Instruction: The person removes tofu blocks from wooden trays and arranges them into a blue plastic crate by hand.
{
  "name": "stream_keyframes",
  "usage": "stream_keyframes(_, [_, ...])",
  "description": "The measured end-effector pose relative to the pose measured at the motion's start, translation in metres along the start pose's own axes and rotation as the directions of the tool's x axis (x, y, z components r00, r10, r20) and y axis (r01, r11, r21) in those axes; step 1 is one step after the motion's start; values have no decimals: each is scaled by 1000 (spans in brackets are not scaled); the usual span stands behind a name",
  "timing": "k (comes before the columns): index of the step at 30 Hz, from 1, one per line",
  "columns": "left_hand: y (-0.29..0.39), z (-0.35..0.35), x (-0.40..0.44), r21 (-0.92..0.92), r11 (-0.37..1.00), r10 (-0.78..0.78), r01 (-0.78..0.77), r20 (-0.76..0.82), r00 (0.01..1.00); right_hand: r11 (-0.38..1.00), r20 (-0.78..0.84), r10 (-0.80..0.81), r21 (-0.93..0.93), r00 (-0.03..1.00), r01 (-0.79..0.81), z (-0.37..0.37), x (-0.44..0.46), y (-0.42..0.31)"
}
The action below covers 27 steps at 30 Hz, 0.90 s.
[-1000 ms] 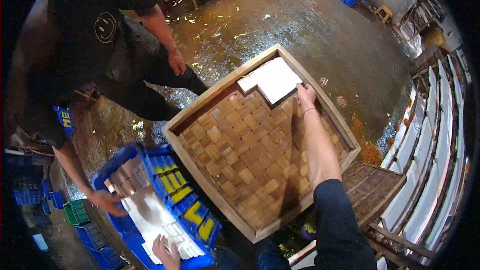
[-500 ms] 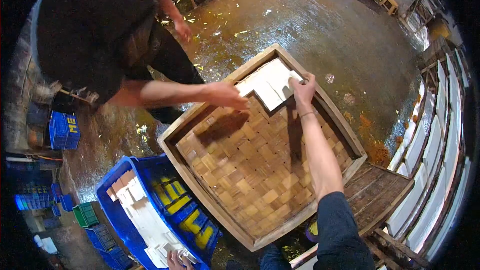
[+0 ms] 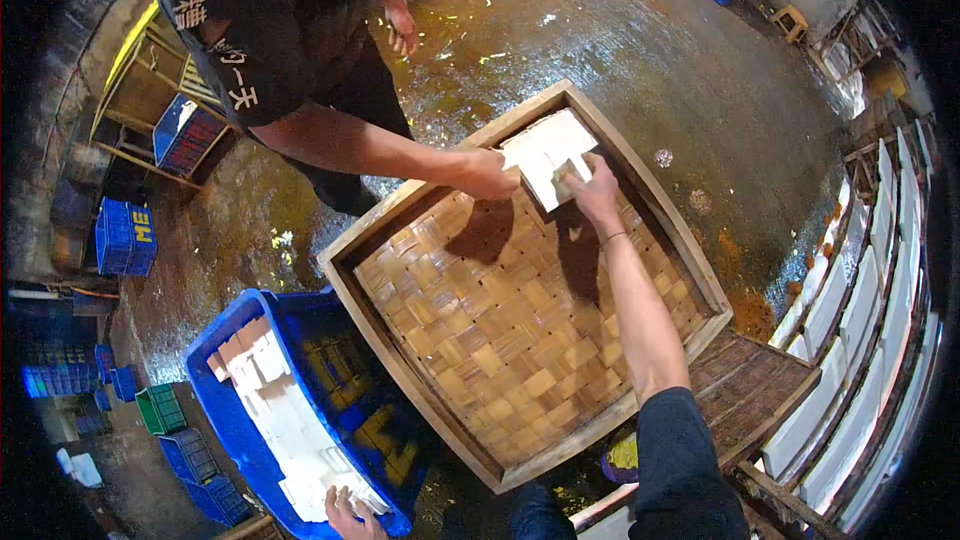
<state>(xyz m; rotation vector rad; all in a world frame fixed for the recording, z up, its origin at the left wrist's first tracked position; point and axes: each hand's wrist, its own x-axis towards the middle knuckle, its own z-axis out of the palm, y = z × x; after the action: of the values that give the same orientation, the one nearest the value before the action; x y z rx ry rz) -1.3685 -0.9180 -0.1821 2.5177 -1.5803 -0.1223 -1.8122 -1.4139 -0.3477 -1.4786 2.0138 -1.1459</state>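
Head view: square wooden woven-bottomed tray (image 3: 500, 340), thin white slabs (image 3: 545, 147) in its far corner; blue plastic crate (image 3: 235, 432) beside, holding more. Slabs look light, soft, breakable: best held along opposite edges. Right hand (image 3: 597, 190) bends over the tray's slabs, left hand (image 3: 352, 517) spreads at the crate's near end; grips unclear.

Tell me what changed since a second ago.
The co-worker's reaching hand has moved from the blue crate across to the white pieces in the wooden tray. The right hand has shifted leftward over those pieces; its grip is unclear. The left hand stays at the crate's near end, and the pieces keep to the tray's far corner.
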Motion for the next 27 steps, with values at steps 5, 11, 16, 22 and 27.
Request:
stream_keyframes(5, [4,-2,0,-3,1000,-27,27,4,1000,975,370,191,37,909,-220,-29,-12,-42])
stream_keyframes(11, [3,-2,0,-23,999,-38,38,-5,999,971,365,112,-236,924,-25,4,-35,-33])
stream_keyframes(16, [-21,14,-15,-34,991,-128,129,21,992,996,280,-19,90,960,-7,15,-40,-27])
stream_keyframes(22, [-15,6,-11,-75,992,-108,105,-34,994,611,520,310,532,796,-586,-54,-120,-130])
stream_keyframes(27, [-20,-7,-1,-251,965,-89,82,-19,996,480,864,-51,461,501,-746,-76,-277,-258])
